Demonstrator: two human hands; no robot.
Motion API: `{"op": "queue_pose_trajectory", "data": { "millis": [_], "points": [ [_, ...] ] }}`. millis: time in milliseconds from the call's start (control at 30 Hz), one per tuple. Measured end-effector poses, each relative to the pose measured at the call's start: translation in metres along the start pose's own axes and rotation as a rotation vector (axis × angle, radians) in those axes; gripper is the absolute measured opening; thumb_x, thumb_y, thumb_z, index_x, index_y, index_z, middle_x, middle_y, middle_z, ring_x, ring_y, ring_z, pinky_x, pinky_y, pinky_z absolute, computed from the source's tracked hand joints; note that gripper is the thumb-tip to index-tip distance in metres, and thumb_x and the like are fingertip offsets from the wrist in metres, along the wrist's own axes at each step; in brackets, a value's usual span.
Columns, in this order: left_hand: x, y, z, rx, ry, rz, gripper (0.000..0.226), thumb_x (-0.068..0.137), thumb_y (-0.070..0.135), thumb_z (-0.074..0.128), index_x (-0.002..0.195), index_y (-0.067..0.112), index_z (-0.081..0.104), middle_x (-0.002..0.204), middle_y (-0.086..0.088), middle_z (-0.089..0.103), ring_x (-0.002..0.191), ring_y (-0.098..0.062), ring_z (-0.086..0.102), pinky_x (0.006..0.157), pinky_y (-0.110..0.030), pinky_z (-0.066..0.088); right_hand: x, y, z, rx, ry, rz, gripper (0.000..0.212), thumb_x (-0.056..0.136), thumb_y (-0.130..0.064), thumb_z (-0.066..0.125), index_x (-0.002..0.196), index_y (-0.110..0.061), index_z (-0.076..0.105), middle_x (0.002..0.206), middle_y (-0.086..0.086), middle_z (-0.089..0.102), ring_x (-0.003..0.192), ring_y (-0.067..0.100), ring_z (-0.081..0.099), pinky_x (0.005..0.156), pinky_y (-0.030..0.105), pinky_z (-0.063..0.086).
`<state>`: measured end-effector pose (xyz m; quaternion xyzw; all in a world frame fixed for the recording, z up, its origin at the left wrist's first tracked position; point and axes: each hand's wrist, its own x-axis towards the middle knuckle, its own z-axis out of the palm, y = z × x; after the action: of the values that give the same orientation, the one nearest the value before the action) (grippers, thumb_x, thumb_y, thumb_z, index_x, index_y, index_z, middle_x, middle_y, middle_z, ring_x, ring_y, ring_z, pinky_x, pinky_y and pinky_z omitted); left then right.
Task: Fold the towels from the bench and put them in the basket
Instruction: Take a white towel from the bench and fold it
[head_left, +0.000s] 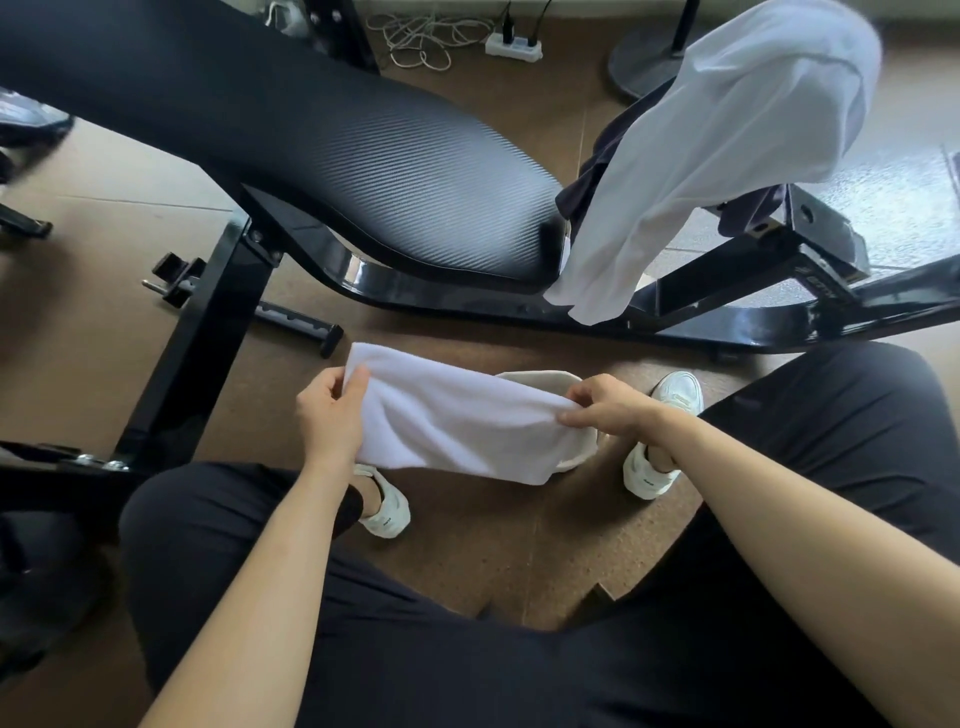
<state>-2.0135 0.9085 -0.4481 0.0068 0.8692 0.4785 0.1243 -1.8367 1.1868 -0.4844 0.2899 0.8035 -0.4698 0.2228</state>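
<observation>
I hold the folded white towel (457, 421) at frame centre, my left hand (330, 415) pinching its left end, my right hand (610, 408) its right, over the basket (540, 378) between my shoes. Next I'd lower it in. More towels (727, 156) hang on the bench (363, 156), upper right.

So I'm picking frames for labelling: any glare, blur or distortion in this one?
Head view: wide-angle bends the bench frame; window glare washes out the floor top right; the hanging cloth is slightly blurred; the towel and both hands are sharp.
</observation>
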Motion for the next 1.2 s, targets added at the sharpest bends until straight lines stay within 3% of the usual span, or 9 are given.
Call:
{"op": "queue_pose_trajectory", "data": {
  "millis": [133,267,400,633,700,900,1033,1100,1200],
  "points": [
    [0.003,-0.006,0.000,0.069,0.019,-0.048,0.027,0.100,0.030,0.059,0.079,0.013,0.059,0.075,0.000,0.056,0.072,-0.016,0.050,0.066,-0.032,0.041,-0.001,-0.003,-0.002,0.184,0.143,0.008,0.016,0.091,-0.029,0.069,0.089,-0.014,0.070,0.086,-0.001,0.064,0.078,0.012,0.057,0.065,0.025,0.043],
    [-0.004,-0.006,0.005,0.110,-0.010,-0.044,0.026,0.100,0.032,0.059,0.081,0.015,0.058,0.076,0.001,0.056,0.073,-0.016,0.052,0.061,-0.030,0.039,0.001,-0.006,-0.002,0.338,0.274,-0.003,0.012,0.091,-0.026,0.071,0.094,-0.015,0.073,0.093,0.005,0.071,0.082,0.019,0.068,0.070,0.033,0.059],
    [-0.014,-0.001,0.011,0.120,-0.048,-0.001,0.023,0.098,0.035,0.061,0.088,0.015,0.063,0.084,-0.003,0.065,0.080,-0.020,0.061,0.067,-0.036,0.048,-0.004,-0.020,0.002,0.407,0.334,0.014,0.010,0.094,-0.028,0.069,0.097,-0.018,0.072,0.096,0.002,0.072,0.089,0.018,0.072,0.079,0.038,0.063],
    [-0.039,0.009,0.033,0.089,-0.226,0.118,0.013,0.096,0.031,0.066,0.099,0.019,0.067,0.094,0.005,0.070,0.092,-0.014,0.066,0.076,-0.035,0.055,-0.017,-0.040,0.017,0.585,0.254,-0.044,0.015,0.091,-0.012,0.072,0.106,-0.016,0.073,0.096,0.006,0.073,0.090,0.020,0.073,0.076,0.032,0.063],
    [-0.044,0.010,0.040,0.091,-0.273,0.136,0.014,0.096,0.032,0.067,0.102,0.021,0.068,0.097,0.007,0.070,0.095,-0.013,0.066,0.079,-0.036,0.056,-0.017,-0.043,0.023,0.627,0.228,-0.060,0.017,0.089,-0.009,0.073,0.103,-0.018,0.074,0.092,0.005,0.073,0.089,0.021,0.073,0.077,0.036,0.063],
    [-0.056,0.018,0.055,0.146,-0.387,0.203,0.027,0.098,0.030,0.065,0.123,0.020,0.065,0.111,0.006,0.070,0.104,-0.009,0.064,0.080,-0.022,0.052,-0.021,-0.052,0.036,0.610,0.189,-0.114,0.026,0.090,-0.008,0.072,0.116,-0.013,0.070,0.101,0.006,0.073,0.094,0.021,0.074,0.079,0.038,0.064],
    [-0.061,0.017,0.061,0.204,-0.455,0.242,0.036,0.096,0.034,0.066,0.130,0.021,0.062,0.121,0.004,0.069,0.111,-0.013,0.065,0.092,-0.034,0.059,-0.026,-0.060,0.041,0.578,0.159,-0.152,0.026,0.092,-0.009,0.071,0.118,-0.011,0.070,0.106,0.007,0.072,0.097,0.021,0.073,0.079,0.036,0.064],
    [-0.060,0.018,0.063,0.202,-0.467,0.247,0.040,0.094,0.039,0.069,0.129,0.022,0.062,0.120,0.005,0.068,0.111,-0.014,0.065,0.088,-0.030,0.058,-0.028,-0.065,0.041,0.661,0.102,-0.173,0.025,0.092,-0.001,0.065,0.115,-0.007,0.071,0.106,0.013,0.073,0.097,0.026,0.074,0.083,0.039,0.063],
    [-0.060,0.019,0.062,0.203,-0.456,0.231,0.056,0.086,0.050,0.075,0.132,0.024,0.057,0.124,0.010,0.062,0.110,-0.012,0.061,0.084,-0.025,0.055,-0.030,-0.069,0.041,0.804,0.044,-0.147,0.040,0.093,0.009,0.047,0.126,-0.003,0.065,0.112,0.016,0.070,0.097,0.029,0.073,0.089,0.042,0.062]
  ]
}}
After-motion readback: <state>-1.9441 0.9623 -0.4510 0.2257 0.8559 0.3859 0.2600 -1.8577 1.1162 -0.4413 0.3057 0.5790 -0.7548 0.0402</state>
